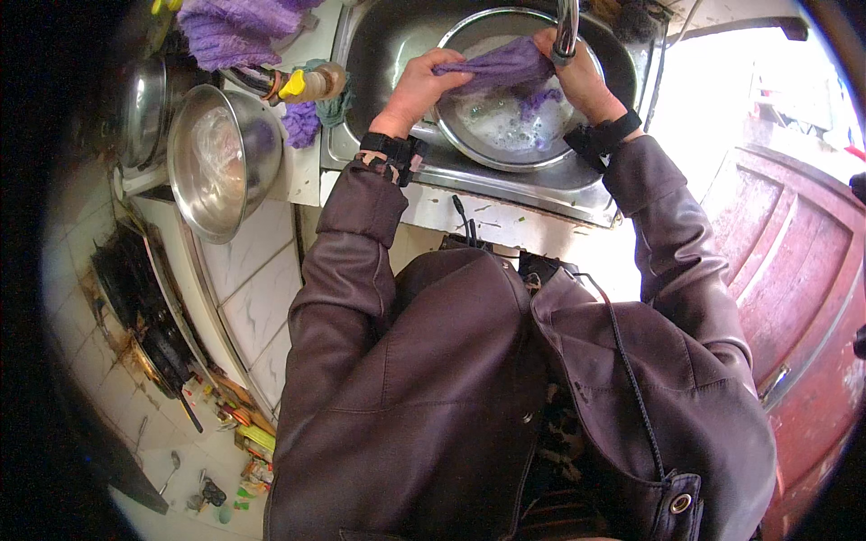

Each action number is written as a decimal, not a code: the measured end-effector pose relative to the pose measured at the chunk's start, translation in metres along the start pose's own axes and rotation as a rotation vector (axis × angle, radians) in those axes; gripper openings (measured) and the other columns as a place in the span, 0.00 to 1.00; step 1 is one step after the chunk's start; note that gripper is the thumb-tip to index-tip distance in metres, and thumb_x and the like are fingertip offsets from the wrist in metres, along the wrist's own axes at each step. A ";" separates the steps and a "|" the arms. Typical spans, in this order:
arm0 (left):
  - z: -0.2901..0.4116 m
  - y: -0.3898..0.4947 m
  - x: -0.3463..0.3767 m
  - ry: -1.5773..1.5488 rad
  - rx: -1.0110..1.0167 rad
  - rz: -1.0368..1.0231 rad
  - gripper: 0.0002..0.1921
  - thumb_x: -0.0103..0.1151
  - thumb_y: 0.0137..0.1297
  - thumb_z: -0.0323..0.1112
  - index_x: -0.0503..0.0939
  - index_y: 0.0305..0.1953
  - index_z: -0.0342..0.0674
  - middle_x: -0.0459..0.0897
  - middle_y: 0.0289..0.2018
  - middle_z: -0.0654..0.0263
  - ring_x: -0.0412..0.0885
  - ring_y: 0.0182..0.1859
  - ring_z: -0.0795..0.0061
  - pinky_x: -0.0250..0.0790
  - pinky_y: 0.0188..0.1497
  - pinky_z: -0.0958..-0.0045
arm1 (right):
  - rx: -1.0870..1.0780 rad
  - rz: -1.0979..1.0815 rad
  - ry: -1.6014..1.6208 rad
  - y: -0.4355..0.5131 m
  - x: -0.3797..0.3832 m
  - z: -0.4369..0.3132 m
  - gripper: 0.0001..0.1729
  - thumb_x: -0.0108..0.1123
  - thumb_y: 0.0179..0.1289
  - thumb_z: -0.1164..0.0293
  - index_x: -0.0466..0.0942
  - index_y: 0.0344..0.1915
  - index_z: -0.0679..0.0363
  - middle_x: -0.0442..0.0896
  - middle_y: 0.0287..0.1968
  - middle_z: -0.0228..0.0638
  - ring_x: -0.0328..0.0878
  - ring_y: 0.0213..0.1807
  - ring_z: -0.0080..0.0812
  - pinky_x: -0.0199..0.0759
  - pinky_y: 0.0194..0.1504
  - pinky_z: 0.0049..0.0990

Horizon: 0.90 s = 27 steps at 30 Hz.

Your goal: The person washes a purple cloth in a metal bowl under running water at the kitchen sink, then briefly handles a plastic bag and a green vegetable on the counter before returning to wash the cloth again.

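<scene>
A wet purple cloth (507,67) is stretched between my two hands above a round metal basin (467,154). My left hand (429,78) pinches its left end between thumb and fingers. Its right end is in my right hand (575,74), partly hidden behind the chrome faucet spout (567,30). Below the cloth, the basin holds soapy water (511,125) with white foam, and a bit of purple cloth (541,101) shows in it. The basin stands inside a stainless steel sink (379,54).
Left of the sink, a steel bowl (260,155) holds clear plastic. Near it are a yellow-handled tap (294,84), a purple cloth (301,125), a green cloth (331,101) and another hanging purple cloth (233,30). A dark scrubber (636,24) sits at the back right. A reddish door (798,237) stands at right.
</scene>
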State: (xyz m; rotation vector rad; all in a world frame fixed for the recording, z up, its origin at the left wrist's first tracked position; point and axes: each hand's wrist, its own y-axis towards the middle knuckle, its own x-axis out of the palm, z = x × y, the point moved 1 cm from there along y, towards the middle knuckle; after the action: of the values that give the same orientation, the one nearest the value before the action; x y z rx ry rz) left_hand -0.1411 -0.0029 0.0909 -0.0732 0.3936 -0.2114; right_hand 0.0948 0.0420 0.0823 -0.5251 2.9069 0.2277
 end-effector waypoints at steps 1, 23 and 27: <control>-0.002 -0.001 -0.002 -0.124 -0.030 0.009 0.19 0.61 0.54 0.36 0.73 0.44 0.32 0.78 0.35 0.69 0.73 0.37 0.81 0.64 0.43 0.80 | 0.004 0.008 -0.032 0.004 -0.002 -0.001 0.10 0.49 0.60 0.73 0.73 0.37 0.68 0.78 0.32 0.40 0.70 0.34 0.28 0.65 0.39 0.27; -0.132 0.051 0.112 0.763 -0.508 -0.308 0.25 0.52 0.53 0.32 0.60 0.53 0.32 0.68 0.49 0.43 0.69 0.53 0.46 0.65 0.51 0.56 | 0.179 -0.545 -0.846 -0.010 0.066 0.190 0.26 0.52 0.54 0.64 0.65 0.55 0.51 0.59 0.61 0.47 0.53 0.63 0.51 0.44 0.60 0.53; -0.112 0.058 0.097 0.788 -0.344 -0.355 0.12 0.51 0.54 0.35 0.75 0.35 0.30 0.76 0.39 0.43 0.73 0.46 0.49 0.67 0.47 0.61 | 0.110 -0.285 -0.637 -0.014 0.055 0.170 0.17 0.53 0.54 0.63 0.72 0.43 0.58 0.76 0.42 0.49 0.70 0.47 0.51 0.64 0.46 0.45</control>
State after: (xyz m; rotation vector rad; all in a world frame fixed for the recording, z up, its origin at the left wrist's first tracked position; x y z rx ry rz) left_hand -0.0863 0.0290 -0.0547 -0.4063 1.2039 -0.5239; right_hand 0.0741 0.0412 -0.0957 -0.6880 2.1880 0.1553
